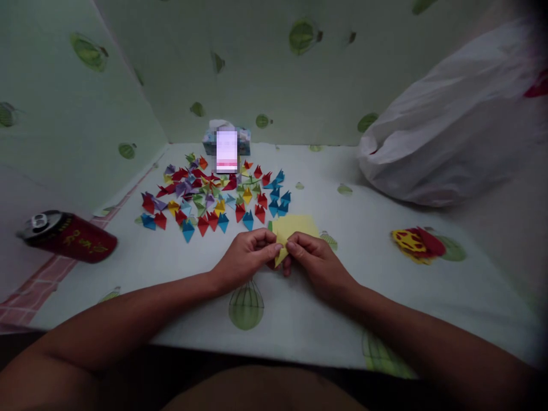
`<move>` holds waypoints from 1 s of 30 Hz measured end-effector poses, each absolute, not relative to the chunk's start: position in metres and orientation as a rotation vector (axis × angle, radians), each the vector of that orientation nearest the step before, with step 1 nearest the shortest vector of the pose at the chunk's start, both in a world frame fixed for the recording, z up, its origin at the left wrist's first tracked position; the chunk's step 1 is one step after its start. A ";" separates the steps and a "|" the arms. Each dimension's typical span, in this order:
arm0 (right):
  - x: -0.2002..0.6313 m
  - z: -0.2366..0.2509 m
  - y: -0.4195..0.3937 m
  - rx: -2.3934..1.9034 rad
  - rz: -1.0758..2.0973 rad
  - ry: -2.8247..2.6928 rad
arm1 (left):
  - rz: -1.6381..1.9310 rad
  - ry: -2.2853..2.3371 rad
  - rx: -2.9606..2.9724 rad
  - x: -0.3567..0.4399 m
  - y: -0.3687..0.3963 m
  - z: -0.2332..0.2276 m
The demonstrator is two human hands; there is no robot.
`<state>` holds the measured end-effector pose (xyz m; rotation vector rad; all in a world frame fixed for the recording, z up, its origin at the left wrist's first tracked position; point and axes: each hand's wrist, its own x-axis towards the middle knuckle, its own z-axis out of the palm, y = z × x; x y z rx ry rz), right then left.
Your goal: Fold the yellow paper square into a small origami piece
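My left hand [247, 252] and my right hand [315, 261] meet at the middle of the white cloth-covered surface [171, 268], both pinching a small yellow paper piece [280, 255] between thumbs and fingers. Just beyond the hands lies a stack of yellow paper sheets [296, 225]. Farther back spreads a cluster of several small folded paper pieces [214, 197] in red, blue, green, purple and yellow.
A tissue box [245, 141] stands at the back by the wall. A red can [68, 236] lies on its side at the left. A large white plastic bag [454, 125] fills the back right. A red and yellow item [417, 244] lies at right.
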<state>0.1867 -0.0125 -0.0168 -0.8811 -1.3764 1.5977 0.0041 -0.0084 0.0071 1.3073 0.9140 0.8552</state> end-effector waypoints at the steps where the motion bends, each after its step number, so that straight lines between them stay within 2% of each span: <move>1: 0.187 -0.018 -0.012 -0.878 1.628 -1.323 | 0.849 0.880 1.271 0.004 -0.008 0.007; 12: 0.182 -0.017 -0.010 -0.700 1.897 -0.947 | 0.823 0.768 0.977 0.006 -0.005 0.002; 30: 0.183 -0.021 -0.009 -0.660 1.954 -0.909 | 0.792 0.682 0.976 0.006 -0.007 0.001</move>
